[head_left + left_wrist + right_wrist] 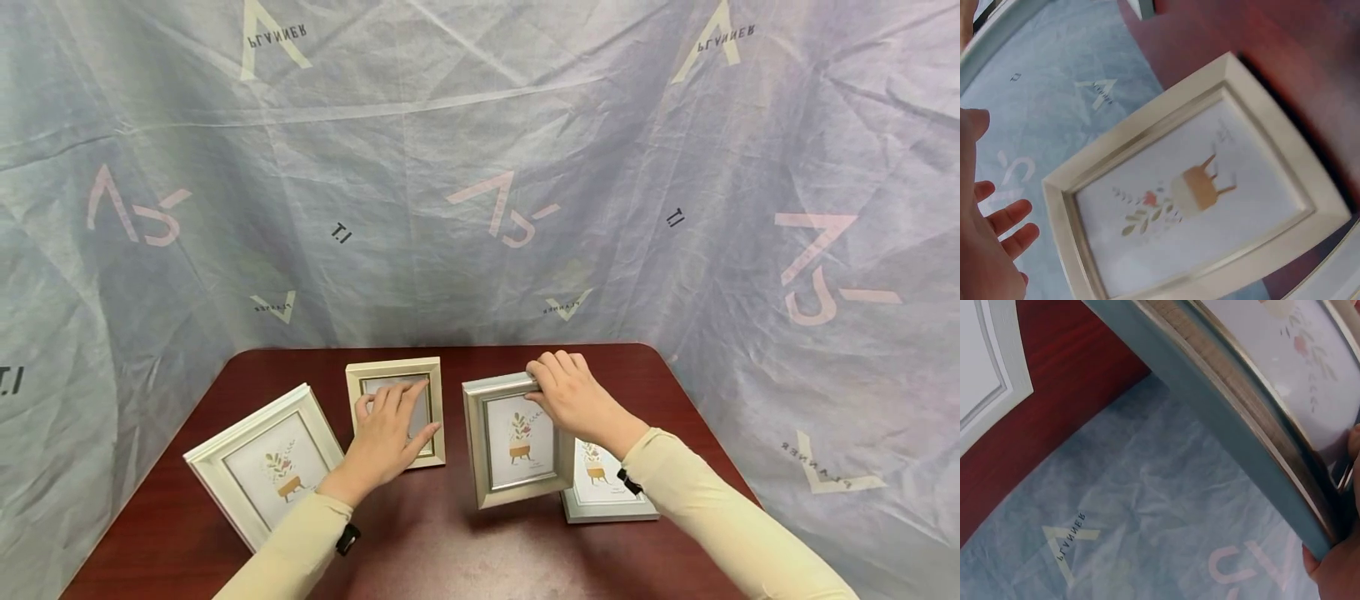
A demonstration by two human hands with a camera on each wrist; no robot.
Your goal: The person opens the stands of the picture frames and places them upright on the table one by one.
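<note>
My right hand (pixel 573 396) grips a champagne-coloured picture frame (pixel 517 450) by its top right corner. The thumb lies on the front and the fingers go over the top edge. In the right wrist view, the side of this frame slants across, with the hand at the lower right corner. My left hand (pixel 384 442) has its fingers loosely spread before a cream picture frame (pixel 438 417), partly covering it. The left wrist view shows these fingers (pixel 1013 215) apart from the cream frame (pixel 1197 194), holding nothing.
A white picture frame (pixel 262 454) stands tilted at the left, partly behind the left forearm. Another pale frame (pixel 609 510) is at the right, partly hidden by the held frame and right arm. The dark red table (pixel 420 542) is bordered by grey printed cloth (pixel 480 292).
</note>
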